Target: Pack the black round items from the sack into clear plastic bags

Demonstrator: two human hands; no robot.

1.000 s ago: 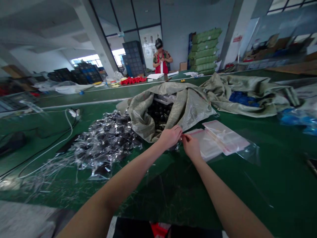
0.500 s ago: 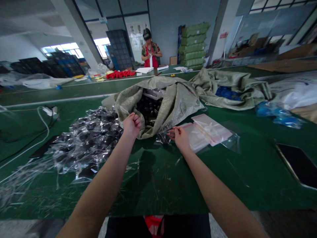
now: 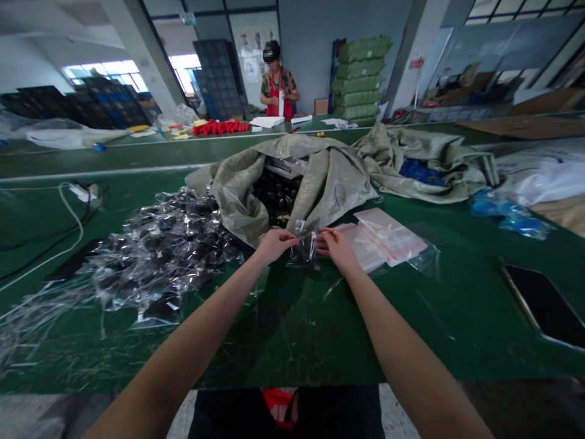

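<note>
Small clear plastic bag [image 3: 301,249]: one, with a dark object inside, its upper edge crinkled and standing up. It was on the green workbench [image 3: 315,341], just in front of the sack's mouth, and lifted or resting there could not be told.

Hands: two, both close together at the bag. The left hand [image 3: 274,246] pinched its left top edge, the right hand [image 3: 335,249] its right, fingers nearly meeting above it.

Counts: one woven sack [image 3: 292,183], pale green-grey, open and slumped, just behind the hands. A second woven sack [image 3: 429,161] lay crumpled to the right, blue material [image 3: 420,172] showing in its folds. Inside the first were many round black items [image 3: 276,198], too many to count, and a flat clear-wrapped packet [image 3: 284,166] on top.

Left of the sack: one large heap of clear bags [image 3: 169,250] with dark contents, touching the sack. Right of the hands: a stack of clear bags with red strips [image 3: 388,235], number unclear.

Far end: one co-worker [image 3: 276,85] in a red apron stood with both hands together, behind a row of red items [image 3: 220,127]. Six green bales [image 3: 361,76] stood stacked behind.
</note>
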